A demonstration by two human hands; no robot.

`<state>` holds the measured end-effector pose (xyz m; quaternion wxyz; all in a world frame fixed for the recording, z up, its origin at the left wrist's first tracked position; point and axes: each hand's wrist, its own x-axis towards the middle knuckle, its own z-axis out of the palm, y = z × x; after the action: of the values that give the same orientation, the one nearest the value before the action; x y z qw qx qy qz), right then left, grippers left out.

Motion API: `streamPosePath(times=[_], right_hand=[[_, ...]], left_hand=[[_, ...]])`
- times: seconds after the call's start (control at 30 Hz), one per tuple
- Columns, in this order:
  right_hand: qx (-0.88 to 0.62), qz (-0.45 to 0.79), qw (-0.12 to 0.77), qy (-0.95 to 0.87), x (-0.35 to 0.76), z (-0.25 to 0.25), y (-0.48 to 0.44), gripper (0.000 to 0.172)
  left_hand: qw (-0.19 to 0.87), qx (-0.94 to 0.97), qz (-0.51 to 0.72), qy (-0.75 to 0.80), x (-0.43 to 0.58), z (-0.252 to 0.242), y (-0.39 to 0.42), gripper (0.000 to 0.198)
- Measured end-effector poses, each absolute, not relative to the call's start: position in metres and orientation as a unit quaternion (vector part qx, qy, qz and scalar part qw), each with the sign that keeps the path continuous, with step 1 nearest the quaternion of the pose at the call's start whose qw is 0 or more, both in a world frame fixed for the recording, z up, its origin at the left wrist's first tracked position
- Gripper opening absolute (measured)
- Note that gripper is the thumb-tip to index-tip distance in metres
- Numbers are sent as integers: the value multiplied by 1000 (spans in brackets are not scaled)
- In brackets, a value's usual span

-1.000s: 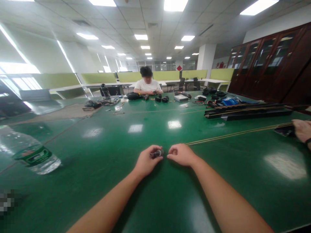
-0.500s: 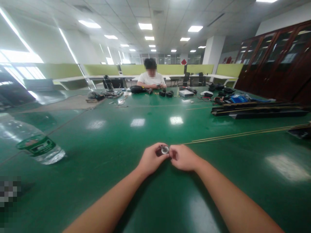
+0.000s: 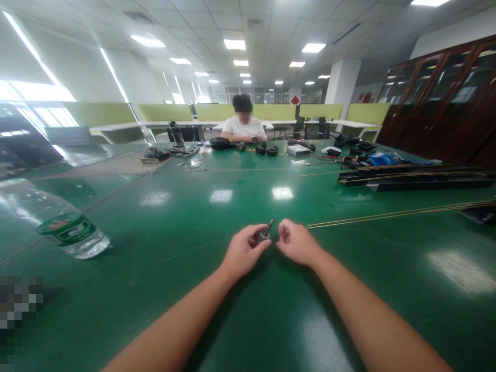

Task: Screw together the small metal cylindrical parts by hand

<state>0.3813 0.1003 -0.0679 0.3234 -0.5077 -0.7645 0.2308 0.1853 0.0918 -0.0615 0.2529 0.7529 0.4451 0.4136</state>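
My left hand [image 3: 244, 250] is closed around a small round metal part [image 3: 264, 235], thumb below and fingers behind it. A short dark stem on the part sticks up and to the right. The left fingers and palm hide some of the part, and its exact kind is not clear. Just to the right, my right hand [image 3: 296, 243] hovers with curled fingers, its thumb and fingertips apart. A narrow gap separates it from the metal part, and I see nothing in its grasp. Both hands are low over the green table [image 3: 194, 294].
A water bottle [image 3: 72, 227] with a green label is at the left. Thin brass-coloured rods [image 3: 387, 214] and black channels [image 3: 418, 181] lie to the right. Electronics and tools line the far edge, where a person [image 3: 244, 126] in a white shirt sits.
The round part has turned in my left hand, and its dark stem now shows pointing up. My right hand has drawn away slightly to the right, and its fingers have loosened.
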Motion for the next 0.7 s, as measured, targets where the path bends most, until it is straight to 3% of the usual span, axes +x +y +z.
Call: streamPosePath(times=[0.13,0.23,0.7], right_hand=[[-496,240,353,-756,383,-67,100,48],[-481,236,351,-768,383,-66,98,56],[-441,214,352,-797,380,-64,97,33]], left_hand=[[232,736,429,470,185,-61,89,43],[215,742,436,463,182,-61,90,33],[170,804,399,407,182,-58,88,26]])
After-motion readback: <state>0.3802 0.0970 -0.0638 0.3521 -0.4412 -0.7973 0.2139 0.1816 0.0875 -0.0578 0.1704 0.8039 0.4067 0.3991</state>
